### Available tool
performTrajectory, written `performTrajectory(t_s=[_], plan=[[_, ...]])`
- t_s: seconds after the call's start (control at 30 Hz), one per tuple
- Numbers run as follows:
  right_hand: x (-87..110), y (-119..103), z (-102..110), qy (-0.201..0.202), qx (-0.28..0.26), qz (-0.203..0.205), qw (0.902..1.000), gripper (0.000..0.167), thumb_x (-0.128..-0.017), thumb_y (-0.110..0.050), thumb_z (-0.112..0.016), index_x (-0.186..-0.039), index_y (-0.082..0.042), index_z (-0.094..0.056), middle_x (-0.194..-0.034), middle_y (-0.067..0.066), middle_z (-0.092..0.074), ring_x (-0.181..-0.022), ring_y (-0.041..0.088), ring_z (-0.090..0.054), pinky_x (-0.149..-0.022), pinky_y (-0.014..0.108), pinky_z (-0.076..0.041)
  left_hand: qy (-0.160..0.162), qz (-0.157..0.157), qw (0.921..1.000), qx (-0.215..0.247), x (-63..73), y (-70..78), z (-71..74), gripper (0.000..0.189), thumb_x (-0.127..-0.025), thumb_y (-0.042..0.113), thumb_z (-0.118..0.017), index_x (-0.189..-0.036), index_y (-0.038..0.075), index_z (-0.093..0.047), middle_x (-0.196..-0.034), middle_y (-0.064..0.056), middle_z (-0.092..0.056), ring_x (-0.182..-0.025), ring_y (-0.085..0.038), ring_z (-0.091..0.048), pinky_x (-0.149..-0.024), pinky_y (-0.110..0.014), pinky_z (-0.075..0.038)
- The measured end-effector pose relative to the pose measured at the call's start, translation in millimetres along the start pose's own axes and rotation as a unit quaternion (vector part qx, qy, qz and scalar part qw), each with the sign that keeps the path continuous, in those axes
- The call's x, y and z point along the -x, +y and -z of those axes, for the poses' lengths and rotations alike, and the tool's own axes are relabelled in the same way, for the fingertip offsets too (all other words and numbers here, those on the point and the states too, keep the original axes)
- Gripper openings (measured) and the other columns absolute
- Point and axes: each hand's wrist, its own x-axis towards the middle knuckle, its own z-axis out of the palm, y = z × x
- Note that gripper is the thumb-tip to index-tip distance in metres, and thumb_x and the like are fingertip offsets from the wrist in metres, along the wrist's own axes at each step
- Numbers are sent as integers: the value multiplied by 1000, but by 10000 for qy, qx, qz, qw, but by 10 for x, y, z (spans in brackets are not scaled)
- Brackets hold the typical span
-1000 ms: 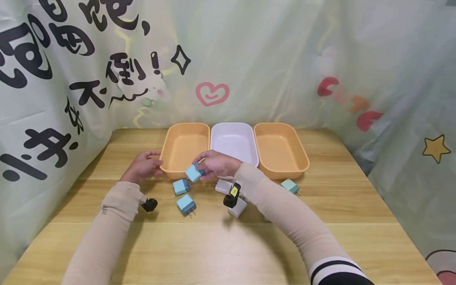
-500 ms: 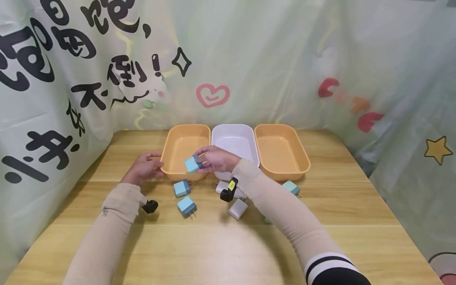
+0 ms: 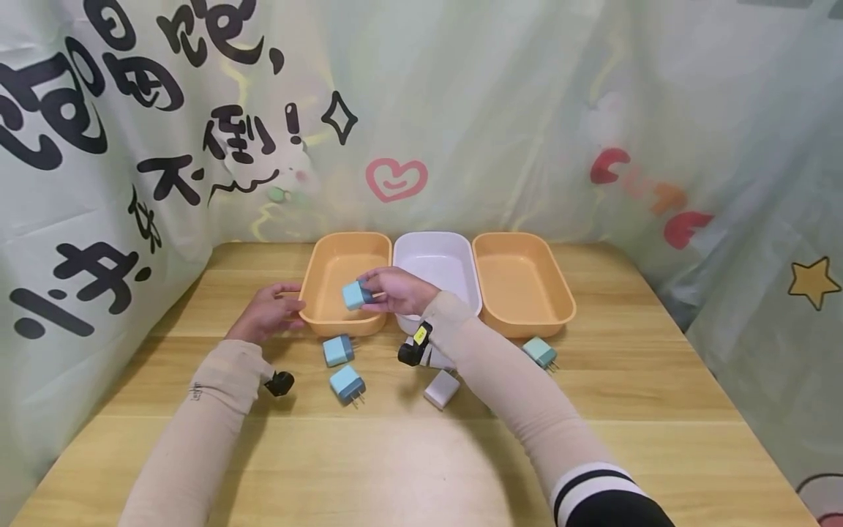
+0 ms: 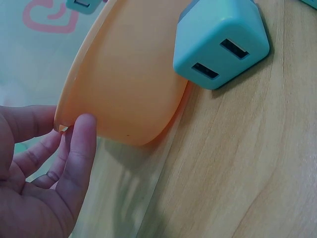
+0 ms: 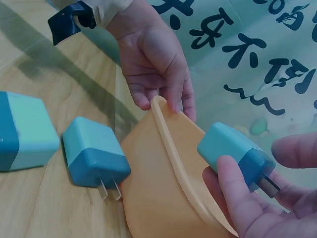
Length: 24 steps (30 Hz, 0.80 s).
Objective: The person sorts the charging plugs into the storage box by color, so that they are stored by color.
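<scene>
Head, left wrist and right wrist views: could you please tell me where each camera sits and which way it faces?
Head: worn on the head, facing forward and down at the table; left hand, right hand and sleeves show.
Left wrist: on that wrist, facing the left orange tray; left hand shows.
Right wrist: on that wrist, facing the held blue charger; both hands show.
Both wrist views share the left hand and tray.

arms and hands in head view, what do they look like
The left sleeve is beige with dark lettering; the right sleeve is beige, meeting black and white striped fabric higher up. A black device sits at each wrist, the right one yellow-labelled. Left hand and right hand are bare.
</scene>
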Motion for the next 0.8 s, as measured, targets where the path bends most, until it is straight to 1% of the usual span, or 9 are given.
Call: performTrajectory(t_s=[0.07,0.17,0.3,0.4,0.47,0.63,0.8], plan=[[-24,8,-4,27,-128,-35,9999,36,-102,-4,-43,-136,5,-44,-108,15,-53,-97,27,-56,-96,36,-50,-3,-64,10000,-3,5,-8,-9,53,-97,1,-53,-145,-4,-30,-115,-19,-53,-83,-15,-64,-78,-29,-58],[-57,13,-7,111,-401,-159,9990,35,-102,-11,-44,-134,3,-47,-107,16,-52,-98,28,-55,-93,35,-52,17,-59,10000,40,-4,-20,-10,52,-97,1,-53,-144,-5,-31,-115,-19,-52,-82,-15,-64,-77,-28,-58],[-94,9,-2,244,-835,-279,9958,29,-101,-17,-45,-123,1,-52,-106,18,-50,-96,29,-55,-94,39,-52,34,-58,10000,39,-15,-22,-11,52,-98,2,-52,-145,-3,-31,-117,-20,-51,-83,-15,-64,-78,-29,-58],[-123,-1,7,313,-1114,-311,9928,29,-102,-22,-44,-119,1,-53,-106,18,-50,-95,29,-55,-97,41,-50,31,-44,10000,-2,-15,-11,-15,52,-98,4,-52,-146,-2,-31,-119,-21,-51,-85,-15,-64,-80,-31,-58],[-140,-8,12,350,-1286,-335,9905,33,-102,-24,-43,-121,2,-53,-106,18,-49,-95,29,-54,-98,42,-48,19,-20,10000,-18,-14,-4,-16,53,-99,5,-52,-147,-1,-31,-120,-21,-51,-86,-15,-64,-81,-32,-57],[-176,-20,15,379,-1472,-403,9876,43,-103,-28,-42,-132,3,-48,-109,19,-48,-99,30,-53,-99,43,-48,29,61,10000,-22,-9,4,-12,53,-99,4,-52,-147,-1,-31,-120,-21,-50,-87,-16,-63,-82,-32,-57],[-220,-17,28,407,-1523,-418,9866,45,-103,-29,-42,-134,3,-46,-113,20,-48,-104,32,-54,-97,43,-49,90,74,9999,-29,-19,2,-11,52,-98,4,-52,-146,-1,-32,-120,-21,-50,-85,-16,-63,-81,-32,-57]])
